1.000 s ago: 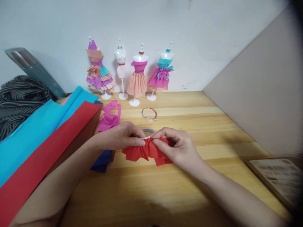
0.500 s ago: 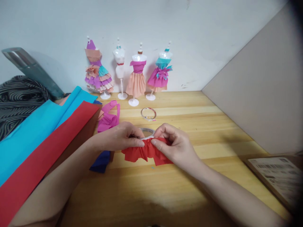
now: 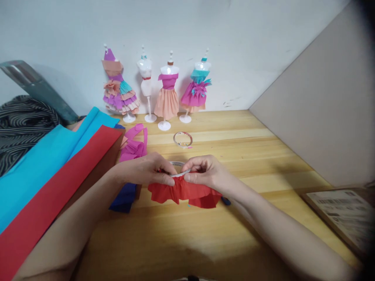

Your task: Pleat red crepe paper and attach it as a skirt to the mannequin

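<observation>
Four miniature dress forms (image 3: 166, 99) stand along the wall. The left hand (image 3: 150, 169) partly obscures magenta paper (image 3: 134, 149). The left hand and right hand (image 3: 206, 171) pinch gathered red paper (image 3: 181, 191) at the tape roll (image 3: 180, 174), above the wooden table (image 3: 164, 234). A dark-blue object (image 3: 225, 201), not visible earlier, shows beside the right wrist.

Striped cloth (image 3: 27, 127) nr grey-teal container (image 3: 43, 88) on L, labelled box (image 3: 340, 216) on R.
</observation>
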`<state>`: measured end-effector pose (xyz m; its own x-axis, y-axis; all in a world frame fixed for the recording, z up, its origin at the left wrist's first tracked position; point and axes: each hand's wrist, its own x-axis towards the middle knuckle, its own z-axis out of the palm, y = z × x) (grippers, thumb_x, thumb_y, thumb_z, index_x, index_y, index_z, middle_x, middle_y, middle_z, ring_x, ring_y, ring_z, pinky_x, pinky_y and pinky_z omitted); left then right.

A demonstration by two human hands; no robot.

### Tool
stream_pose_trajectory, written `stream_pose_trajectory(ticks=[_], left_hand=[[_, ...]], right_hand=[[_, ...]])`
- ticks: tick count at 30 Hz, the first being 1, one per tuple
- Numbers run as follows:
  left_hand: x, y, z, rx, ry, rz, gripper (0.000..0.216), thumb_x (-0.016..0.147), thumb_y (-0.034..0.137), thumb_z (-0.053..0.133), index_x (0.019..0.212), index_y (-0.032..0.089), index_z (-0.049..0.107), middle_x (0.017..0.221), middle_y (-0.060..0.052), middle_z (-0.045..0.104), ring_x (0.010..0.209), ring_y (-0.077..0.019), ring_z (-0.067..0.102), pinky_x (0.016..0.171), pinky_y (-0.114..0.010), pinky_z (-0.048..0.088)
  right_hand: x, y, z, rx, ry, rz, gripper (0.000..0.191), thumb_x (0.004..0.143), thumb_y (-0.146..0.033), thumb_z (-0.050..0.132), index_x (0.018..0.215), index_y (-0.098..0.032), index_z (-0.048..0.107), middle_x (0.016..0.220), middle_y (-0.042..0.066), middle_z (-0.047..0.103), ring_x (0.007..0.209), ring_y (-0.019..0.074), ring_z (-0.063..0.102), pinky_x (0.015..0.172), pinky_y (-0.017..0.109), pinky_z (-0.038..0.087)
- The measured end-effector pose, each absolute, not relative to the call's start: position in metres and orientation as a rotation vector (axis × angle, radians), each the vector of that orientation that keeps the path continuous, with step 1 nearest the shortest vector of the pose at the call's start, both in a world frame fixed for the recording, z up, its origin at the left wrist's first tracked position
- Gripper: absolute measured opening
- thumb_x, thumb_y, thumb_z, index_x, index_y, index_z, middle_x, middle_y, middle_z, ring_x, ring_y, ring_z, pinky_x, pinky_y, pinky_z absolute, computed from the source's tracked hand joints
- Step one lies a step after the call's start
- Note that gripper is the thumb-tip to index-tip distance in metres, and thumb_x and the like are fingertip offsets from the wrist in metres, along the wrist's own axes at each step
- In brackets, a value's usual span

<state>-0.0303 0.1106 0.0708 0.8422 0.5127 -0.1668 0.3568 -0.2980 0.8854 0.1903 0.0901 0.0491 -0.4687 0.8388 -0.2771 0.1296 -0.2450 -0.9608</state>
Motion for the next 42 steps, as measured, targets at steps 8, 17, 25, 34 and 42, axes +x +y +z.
stream_pose_trajectory(ticks=[8, 17, 25, 34, 42], left_hand=[[-0.033, 0.113, 0.069, 1.767, 0.615, 0.204, 0.042, 0.08, 0.05, 0.066, 0.094, 0.011, 0.073, 0.072, -0.001, 0.061, 0.065, -0.0124, 0.047, 0.058, -0.022, 0.038], [-0.01, 0.1, 0.059, 1.866, 0.815, 0.223, 0.043, 0.087, 0.045, 0.054, 0.057, 0.016, 0.043, 0.056, 0.006, 0.024, 0.052, -0.0068, 0.024, 0.046, -0.021, 0.017], [-0.016, 0.104, 0.057, 2.049, 0.832, 0.358, 0.035, 0.089, 0.037, 0.06, 0.064, 0.013, 0.059, 0.056, 0.005, 0.041, 0.055, -0.0086, 0.038, 0.053, -0.021, 0.028], [-0.007, 0.092, 0.066, 2.785, 1.176, 0.313, 0.029, 0.094, 0.035, 0.056, 0.077, 0.014, 0.062, 0.073, -0.005, 0.064, 0.072, -0.019, 0.058, 0.067, -0.028, 0.043], [-0.009, 0.09, 0.08, 2.615, 1.117, 0.369, 0.03, 0.093, 0.033, 0.058, 0.072, 0.012, 0.063, 0.07, -0.003, 0.063, 0.069, -0.0159, 0.056, 0.064, -0.025, 0.038]], right_hand=[[0.194, 0.093, 0.048, -1.167, -1.619, 1.76, 0.031, 0.059, -0.039, 0.08, 0.069, -0.015, 0.064, 0.048, -0.008, 0.045, 0.045, 0.005, 0.035, 0.047, 0.021, 0.024], [0.189, 0.084, 0.054, -1.168, -1.772, 1.557, 0.023, 0.069, -0.037, 0.072, 0.073, -0.015, 0.068, 0.049, -0.008, 0.039, 0.046, 0.0055, 0.028, 0.045, 0.022, 0.022], [0.193, 0.074, 0.06, -1.151, -1.932, 1.339, 0.033, 0.08, -0.029, 0.058, 0.108, -0.013, 0.066, 0.054, -0.007, 0.043, 0.046, 0.0084, 0.035, 0.045, 0.023, 0.028], [0.198, 0.058, 0.07, -1.164, -2.252, 0.895, 0.059, 0.084, -0.012, 0.048, 0.141, -0.02, 0.041, 0.066, -0.004, 0.059, 0.052, 0.0127, 0.051, 0.053, 0.024, 0.038], [0.198, 0.069, 0.063, -1.195, -1.956, 0.923, 0.015, 0.084, -0.032, 0.06, 0.089, -0.02, 0.052, 0.064, -0.003, 0.055, 0.054, 0.0117, 0.047, 0.052, 0.025, 0.037]])
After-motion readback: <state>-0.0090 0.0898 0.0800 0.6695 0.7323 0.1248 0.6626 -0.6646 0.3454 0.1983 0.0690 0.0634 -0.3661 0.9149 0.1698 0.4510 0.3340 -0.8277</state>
